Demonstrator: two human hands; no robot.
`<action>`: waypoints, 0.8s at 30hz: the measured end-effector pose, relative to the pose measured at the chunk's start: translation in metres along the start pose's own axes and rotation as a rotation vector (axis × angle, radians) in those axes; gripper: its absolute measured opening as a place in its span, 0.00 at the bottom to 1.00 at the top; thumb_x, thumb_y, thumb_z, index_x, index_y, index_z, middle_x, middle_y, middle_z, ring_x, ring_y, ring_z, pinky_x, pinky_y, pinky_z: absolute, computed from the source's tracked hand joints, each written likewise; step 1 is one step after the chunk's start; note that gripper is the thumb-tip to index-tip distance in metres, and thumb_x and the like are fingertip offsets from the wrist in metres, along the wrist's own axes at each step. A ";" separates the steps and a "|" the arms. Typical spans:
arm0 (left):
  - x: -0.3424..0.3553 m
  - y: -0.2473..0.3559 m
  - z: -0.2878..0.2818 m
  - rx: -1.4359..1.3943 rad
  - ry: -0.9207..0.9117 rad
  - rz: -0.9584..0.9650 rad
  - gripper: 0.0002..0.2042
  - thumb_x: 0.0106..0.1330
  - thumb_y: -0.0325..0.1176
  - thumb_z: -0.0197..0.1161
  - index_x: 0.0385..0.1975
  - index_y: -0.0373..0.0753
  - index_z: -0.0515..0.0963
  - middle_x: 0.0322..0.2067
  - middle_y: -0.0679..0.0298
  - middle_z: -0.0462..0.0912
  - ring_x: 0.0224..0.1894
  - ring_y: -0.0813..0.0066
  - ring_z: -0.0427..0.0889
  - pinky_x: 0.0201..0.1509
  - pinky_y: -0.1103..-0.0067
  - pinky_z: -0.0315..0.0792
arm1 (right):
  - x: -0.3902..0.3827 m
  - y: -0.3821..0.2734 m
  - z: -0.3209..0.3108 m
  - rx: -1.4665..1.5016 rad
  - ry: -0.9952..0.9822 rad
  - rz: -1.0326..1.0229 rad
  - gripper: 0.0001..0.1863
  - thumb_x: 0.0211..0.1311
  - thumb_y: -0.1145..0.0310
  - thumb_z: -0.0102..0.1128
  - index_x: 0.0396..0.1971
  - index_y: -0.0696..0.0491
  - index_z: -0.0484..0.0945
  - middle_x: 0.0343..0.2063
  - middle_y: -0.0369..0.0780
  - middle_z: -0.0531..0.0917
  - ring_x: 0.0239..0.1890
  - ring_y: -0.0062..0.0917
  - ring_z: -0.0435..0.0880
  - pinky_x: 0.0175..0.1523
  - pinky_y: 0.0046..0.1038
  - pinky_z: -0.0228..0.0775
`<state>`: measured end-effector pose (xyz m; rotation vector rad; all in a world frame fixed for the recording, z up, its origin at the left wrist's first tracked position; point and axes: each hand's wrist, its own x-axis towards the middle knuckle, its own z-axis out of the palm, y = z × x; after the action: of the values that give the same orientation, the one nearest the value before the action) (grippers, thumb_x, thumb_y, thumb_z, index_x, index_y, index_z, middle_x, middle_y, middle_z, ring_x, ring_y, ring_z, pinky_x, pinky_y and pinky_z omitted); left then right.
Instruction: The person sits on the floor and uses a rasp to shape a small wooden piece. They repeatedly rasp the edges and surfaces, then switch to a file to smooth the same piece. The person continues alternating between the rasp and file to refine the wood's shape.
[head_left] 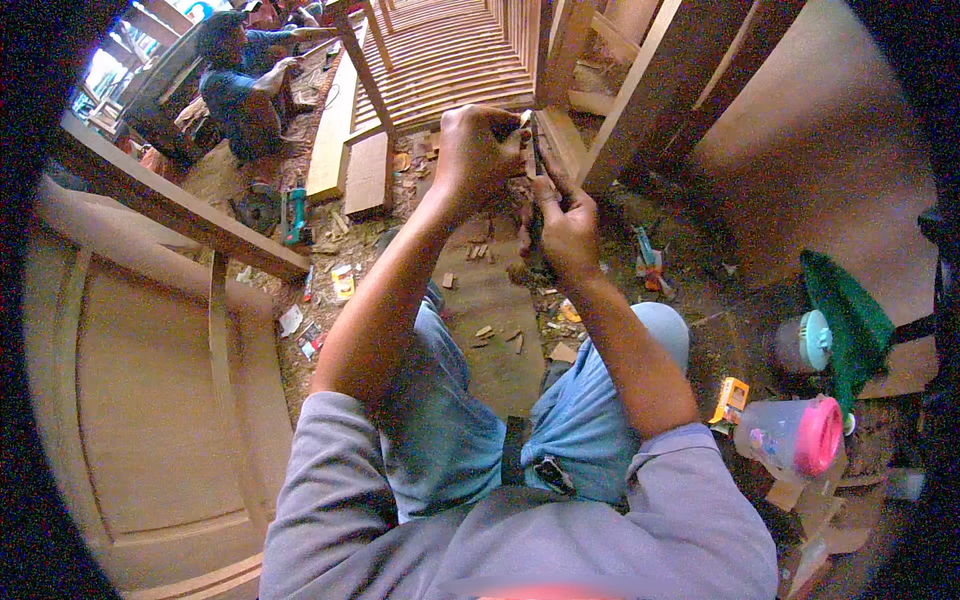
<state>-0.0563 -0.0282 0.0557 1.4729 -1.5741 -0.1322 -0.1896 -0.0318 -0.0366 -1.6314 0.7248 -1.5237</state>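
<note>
Cloth of our gray shirt [520, 545] is closest to us, and then come our blue jeans [590, 420], with the knees apart. To our right we see a clear tub [775, 435] with a pink lid, and a little yellow box [731, 400] is just beside it. A big wood panel [155, 380] is on our left. Small wood bits [484, 332] lie on the ground between our legs. Past our knees, out in front of us, a slim piece [532, 160] is between our two hands. Our right hand [568, 232] has its grip closed around the near part, and our left hand [478, 150] has its grip closed on the far end. We cannot tell what the piece is. A green tool [296, 213] is off to the left. Past our hands is a wood frame [440, 75] with lots of thin bars. Far away, on the left, another person [230, 100] has both arms out.
</note>
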 end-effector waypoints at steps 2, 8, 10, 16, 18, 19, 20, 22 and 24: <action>0.002 -0.002 0.012 -0.019 0.099 0.032 0.10 0.48 0.28 0.65 0.29 0.31 0.83 0.28 0.50 0.84 0.31 0.65 0.86 0.40 0.76 0.78 | 0.013 0.015 -0.003 0.033 0.088 0.133 0.21 0.67 0.68 0.52 0.59 0.46 0.70 0.17 0.35 0.74 0.16 0.19 0.72 0.21 0.29 0.70; -0.022 -0.005 0.006 -0.177 -0.170 -0.057 0.08 0.51 0.29 0.67 0.28 0.32 0.84 0.26 0.54 0.85 0.27 0.71 0.85 0.35 0.77 0.77 | 0.063 0.013 -0.083 0.377 0.517 0.402 0.24 0.69 0.66 0.47 0.64 0.43 0.62 0.13 0.36 0.70 0.11 0.23 0.70 0.17 0.29 0.68; -0.025 -0.004 -0.001 -0.179 -0.147 -0.106 0.09 0.53 0.30 0.68 0.30 0.32 0.83 0.27 0.57 0.86 0.28 0.77 0.84 0.35 0.79 0.77 | 0.060 0.008 -0.093 0.354 0.490 0.424 0.24 0.70 0.65 0.47 0.65 0.42 0.60 0.14 0.37 0.71 0.10 0.24 0.70 0.16 0.30 0.68; -0.026 -0.007 -0.026 -0.157 -0.004 -0.055 0.10 0.56 0.30 0.66 0.35 0.33 0.83 0.30 0.56 0.86 0.32 0.75 0.85 0.38 0.78 0.78 | 0.025 -0.018 -0.054 0.358 -0.039 0.426 0.22 0.70 0.66 0.47 0.63 0.45 0.64 0.16 0.36 0.71 0.10 0.23 0.71 0.15 0.26 0.68; -0.028 -0.006 -0.034 -0.124 0.044 -0.119 0.10 0.57 0.31 0.65 0.36 0.34 0.83 0.31 0.57 0.86 0.33 0.74 0.85 0.39 0.78 0.77 | 0.018 -0.028 -0.041 0.272 -0.123 0.408 0.22 0.69 0.68 0.47 0.63 0.45 0.64 0.16 0.35 0.71 0.10 0.21 0.69 0.15 0.24 0.67; -0.028 -0.006 -0.039 -0.088 0.035 -0.118 0.10 0.58 0.31 0.65 0.36 0.33 0.83 0.31 0.57 0.86 0.33 0.74 0.85 0.39 0.79 0.77 | 0.015 -0.031 -0.035 0.233 -0.155 0.387 0.22 0.69 0.68 0.48 0.63 0.45 0.65 0.16 0.35 0.71 0.11 0.21 0.69 0.16 0.24 0.67; -0.029 -0.005 -0.043 -0.053 0.025 -0.120 0.10 0.58 0.31 0.65 0.36 0.33 0.83 0.31 0.56 0.86 0.33 0.74 0.85 0.39 0.79 0.77 | 0.012 -0.034 -0.032 0.216 -0.191 0.370 0.22 0.69 0.69 0.48 0.63 0.45 0.65 0.16 0.35 0.71 0.11 0.20 0.69 0.16 0.24 0.67; -0.029 -0.003 -0.049 -0.025 0.022 -0.134 0.10 0.59 0.31 0.65 0.36 0.33 0.83 0.31 0.56 0.86 0.33 0.74 0.84 0.38 0.79 0.76 | 0.007 -0.037 -0.028 0.201 -0.263 0.343 0.22 0.69 0.70 0.48 0.63 0.45 0.66 0.16 0.35 0.71 0.12 0.19 0.68 0.16 0.23 0.67; -0.028 -0.001 -0.051 -0.029 0.036 -0.138 0.09 0.61 0.31 0.64 0.36 0.33 0.83 0.31 0.57 0.86 0.32 0.75 0.84 0.38 0.79 0.75 | 0.004 -0.039 -0.025 0.183 -0.298 0.341 0.22 0.69 0.71 0.48 0.62 0.45 0.66 0.17 0.34 0.71 0.13 0.17 0.67 0.16 0.22 0.66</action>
<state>-0.0261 0.0197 0.0678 1.5525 -1.4357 -0.2061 -0.2180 -0.0180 -0.0027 -1.4677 0.6396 -1.0463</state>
